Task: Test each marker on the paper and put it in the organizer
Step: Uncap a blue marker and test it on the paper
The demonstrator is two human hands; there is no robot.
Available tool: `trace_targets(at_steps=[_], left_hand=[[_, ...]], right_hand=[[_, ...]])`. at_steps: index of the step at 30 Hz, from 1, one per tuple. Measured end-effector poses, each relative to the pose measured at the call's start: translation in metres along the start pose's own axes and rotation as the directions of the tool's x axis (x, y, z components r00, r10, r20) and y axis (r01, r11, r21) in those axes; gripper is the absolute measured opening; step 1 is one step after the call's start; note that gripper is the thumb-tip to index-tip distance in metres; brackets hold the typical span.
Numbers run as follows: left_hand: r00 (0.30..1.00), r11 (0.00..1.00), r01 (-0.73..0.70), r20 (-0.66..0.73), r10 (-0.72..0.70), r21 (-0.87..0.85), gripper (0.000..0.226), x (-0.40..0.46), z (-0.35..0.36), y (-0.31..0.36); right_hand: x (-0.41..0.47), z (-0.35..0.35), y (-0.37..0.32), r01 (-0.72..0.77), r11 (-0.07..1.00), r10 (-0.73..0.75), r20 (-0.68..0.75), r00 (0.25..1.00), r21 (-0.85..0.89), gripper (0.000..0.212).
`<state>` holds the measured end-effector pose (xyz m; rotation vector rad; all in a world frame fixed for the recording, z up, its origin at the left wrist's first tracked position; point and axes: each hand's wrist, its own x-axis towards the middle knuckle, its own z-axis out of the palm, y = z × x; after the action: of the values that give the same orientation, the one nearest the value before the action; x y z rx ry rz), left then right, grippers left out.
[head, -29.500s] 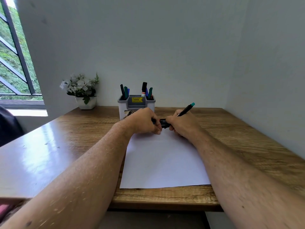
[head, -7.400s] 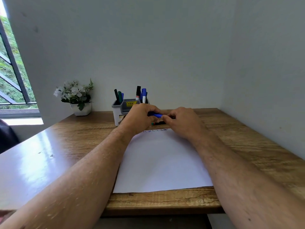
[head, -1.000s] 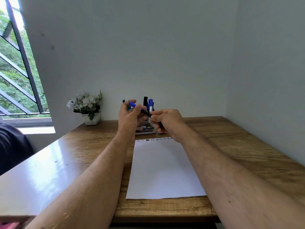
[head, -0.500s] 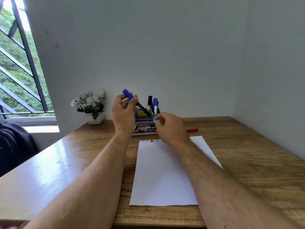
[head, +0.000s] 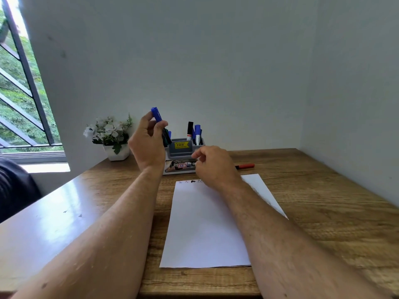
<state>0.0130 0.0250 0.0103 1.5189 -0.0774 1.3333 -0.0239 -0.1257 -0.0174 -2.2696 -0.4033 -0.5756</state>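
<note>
The wooden desk (head: pixel 323 212) carries everything, and the grey organizer (head: pixel 181 151) at its far edge, against the wall, is the landmark. Nearer the person than the organizer lies the sheet of paper (head: pixel 205 223), long axis running away from the viewer, with a row of small test marks (head: pixel 191 181) along the edge closest to the organizer. Left of the organizer stands a white flower pot (head: pixel 116 151). Right of the organizer, just beyond the paper's far corner, a red marker (head: pixel 245 166) lies flat on the desk, its long axis roughly side to side.

The left hand (head: pixel 148 145) is raised at the organizer's left end, fingers and thumb pinching a blue-capped marker (head: pixel 159 124). That marker stands steeply, cap up and leaning a little left, its dark lower end just above the organizer's left compartment, where other markers already stand — so it looks lined up to drop almost straight down. More markers stand in the right compartment.

The right hand (head: pixel 213 165) hovers in front of the organizer above the paper's far edge, fingers loosely curled and holding nothing. It is the nearer hand to the red marker, which lies to its right and seems the next to test — a short sideways reach, gripping across the barrel.
</note>
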Motion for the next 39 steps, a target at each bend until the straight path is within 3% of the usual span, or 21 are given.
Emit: trace_targets(at_steps=[3, 7, 16, 25, 31, 39], left_hand=[[0.999, 1.000, -0.013, -0.047, 0.013, 0.007, 0.031, 0.003, 0.002, 0.000], [1.000, 0.998, 0.000, -0.008, 0.001, 0.061, 0.034, 0.001, 0.003, -0.001], [0.971, 0.942, 0.176, 0.108, -0.214, 0.284, 0.045, -0.002, 0.007, -0.006], [0.963, 0.918, 0.152, 0.152, -0.221, 0.367, 0.034, -0.002, 0.005, -0.008], [0.972, 0.930, 0.122, 0.150, -0.183, 0.346, 0.039, -0.004, 0.004, -0.010], [0.962, 0.976, 0.036, 0.258, -0.093, 0.216, 0.040, -0.016, 0.014, 0.001]], right_hand=[[0.000, 0.000, -0.001, -0.002, 1.000, 0.002, 0.009, 1.000, -0.008, 0.030], [0.001, 0.001, -0.002, -0.005, 1.000, 0.005, 0.010, 1.000, -0.013, 0.030], [0.000, 0.000, -0.002, -0.037, 0.999, 0.038, 0.040, 0.998, -0.026, 0.030], [0.000, -0.005, 0.002, -0.101, 0.992, 0.103, 0.018, 0.995, -0.082, 0.027], [0.003, -0.015, 0.024, -0.182, 0.913, 0.158, -0.096, 0.983, -0.364, 0.025], [0.008, -0.004, 0.038, -0.143, 0.817, 0.284, 0.174, 0.943, -0.558, 0.045]])
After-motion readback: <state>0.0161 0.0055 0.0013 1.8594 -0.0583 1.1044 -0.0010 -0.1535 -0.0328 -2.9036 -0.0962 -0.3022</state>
